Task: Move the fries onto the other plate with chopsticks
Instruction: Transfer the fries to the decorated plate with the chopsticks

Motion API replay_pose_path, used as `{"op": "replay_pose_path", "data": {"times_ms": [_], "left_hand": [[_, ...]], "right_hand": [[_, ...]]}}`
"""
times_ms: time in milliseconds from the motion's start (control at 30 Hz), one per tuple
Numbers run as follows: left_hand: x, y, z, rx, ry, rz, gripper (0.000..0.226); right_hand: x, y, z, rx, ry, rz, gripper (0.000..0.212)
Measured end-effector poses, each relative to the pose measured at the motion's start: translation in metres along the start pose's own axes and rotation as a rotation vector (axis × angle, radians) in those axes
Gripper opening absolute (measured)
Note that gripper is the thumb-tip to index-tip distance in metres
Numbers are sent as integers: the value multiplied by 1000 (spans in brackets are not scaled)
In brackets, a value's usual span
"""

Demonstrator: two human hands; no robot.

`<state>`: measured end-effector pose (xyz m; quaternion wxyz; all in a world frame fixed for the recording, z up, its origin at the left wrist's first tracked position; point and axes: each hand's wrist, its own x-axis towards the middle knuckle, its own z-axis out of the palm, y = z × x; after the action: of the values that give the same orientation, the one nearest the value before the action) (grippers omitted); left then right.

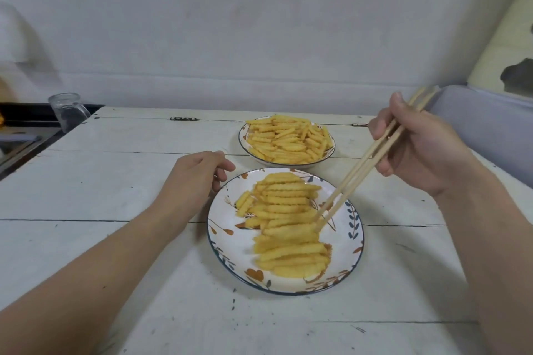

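Right hand (418, 147) grips our chopsticks (372, 157), tips at a fry (288, 230) on the near plate (353, 242); left hand (193, 179) rests loosely curled at its rim. Pinched at its end, we risk it pivoting onto the counter (115, 196).

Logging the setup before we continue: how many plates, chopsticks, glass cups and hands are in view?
Round ceramic plates holding yellow crinkle-cut fries: 2 (near, far)
Light wooden chopsticks: 2
Clear glass cup: 1
Hands: 2 (left, right)
Total: 7
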<state>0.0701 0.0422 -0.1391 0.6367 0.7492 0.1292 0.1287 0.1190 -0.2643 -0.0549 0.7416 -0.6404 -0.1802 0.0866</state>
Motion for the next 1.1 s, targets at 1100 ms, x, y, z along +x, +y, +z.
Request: {"op": "replay_pose_path", "data": {"times_ms": [1100], "left_hand": [[-2, -2, 4, 69, -23, 22, 33]], "right_hand": [[28, 36, 16, -252, 449, -310, 39]]}}
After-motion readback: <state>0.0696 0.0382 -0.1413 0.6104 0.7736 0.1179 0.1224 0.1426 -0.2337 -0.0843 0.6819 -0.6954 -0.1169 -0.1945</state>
